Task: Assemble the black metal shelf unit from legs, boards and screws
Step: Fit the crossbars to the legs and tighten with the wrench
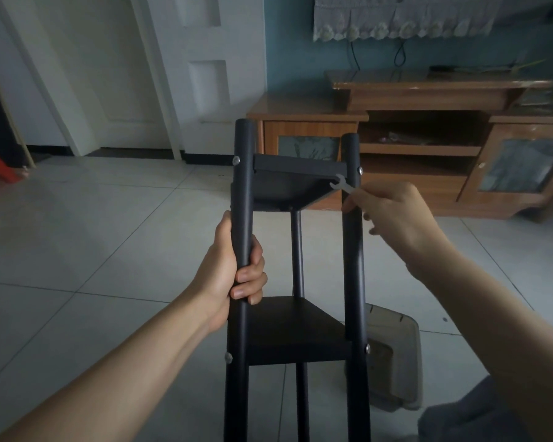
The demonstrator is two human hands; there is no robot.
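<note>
**Left hand grips a shelf leg, right hand holds a small wrench at the upper board**

In the head view, the black metal shelf unit [296, 330] stands in the middle of the picture, on the pale tiled floor [93, 234], and it reaches from the bottom edge up to the middle height. Three round legs are visible: the left front leg [243, 186], the right front leg [353, 250] and a thinner-looking rear leg [297, 253] between them, further away. Two dark boards sit between the legs. The upper board [296, 183] is seen from below and the lower board [296, 330] is seen from above. Silver screw heads show on the outside of the front legs, one at the upper left [236, 160], one at the upper right [360, 170], one at the lower left [228, 357] and one at the lower right [367, 348].

The left hand [233, 272] is wrapped around the left front leg between the two boards, with the fingers curled to the front side of the tube. The right hand [393, 218] is just beside the right front leg, and its fingers pinch a small flat silver wrench [341, 185]. The open end of the wrench lies at the right corner of the upper board, under its front edge.

Behind the shelf stands a brown wooden TV cabinet [412, 148] against a blue-green wall. A white door [115, 74] is at the left. A grey plastic lid or tray [393, 355] lies on the floor at the right of the shelf
</note>
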